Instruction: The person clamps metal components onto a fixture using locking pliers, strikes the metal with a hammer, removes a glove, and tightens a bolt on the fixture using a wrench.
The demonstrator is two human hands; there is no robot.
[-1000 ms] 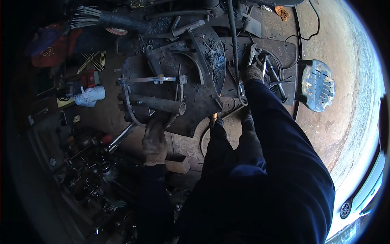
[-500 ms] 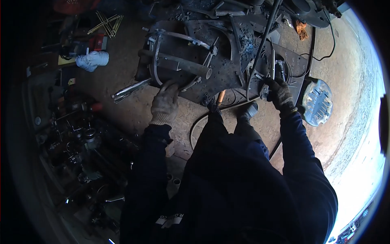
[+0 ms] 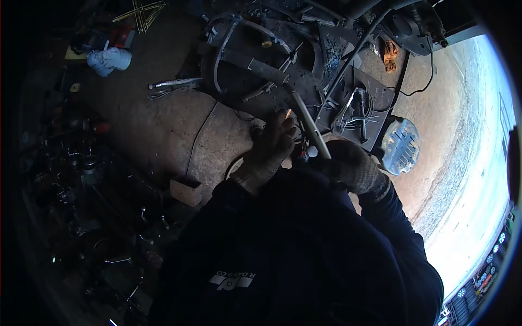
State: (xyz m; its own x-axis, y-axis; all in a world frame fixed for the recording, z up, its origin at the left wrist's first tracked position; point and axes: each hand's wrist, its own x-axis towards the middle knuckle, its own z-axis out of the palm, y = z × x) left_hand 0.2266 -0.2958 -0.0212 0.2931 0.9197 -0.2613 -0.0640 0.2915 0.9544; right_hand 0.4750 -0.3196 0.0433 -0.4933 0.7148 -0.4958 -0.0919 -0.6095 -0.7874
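My right hand (image 3: 353, 165), in a dark work glove, is closed around the lower end of a long narrow metal bar (image 3: 312, 125). The bar slants up and left, its upper end close to the mouth of a steel tube (image 3: 269, 71). My gloved left hand (image 3: 269, 148) is raised in front of my body, left of the bar, fingers apart with nothing visible in them. A small orange piece (image 3: 288, 113) shows just beyond its fingertips. The tube lies across a curved metal frame (image 3: 222, 54) on the dark steel table (image 3: 255, 106).
Right of the bar, a hammer-like tool (image 3: 361, 111) and thin rods lie on the table. A grey-blue stool seat (image 3: 401, 145) stands at the right. White cloth (image 3: 109, 61) lies at the left, above dark machinery (image 3: 89, 163). A small box (image 3: 186, 192) is on the floor.
My right hand has drawn the bar off the table toward my body. My left hand has left the curved frame and moved right and nearer to me. The view has shifted.
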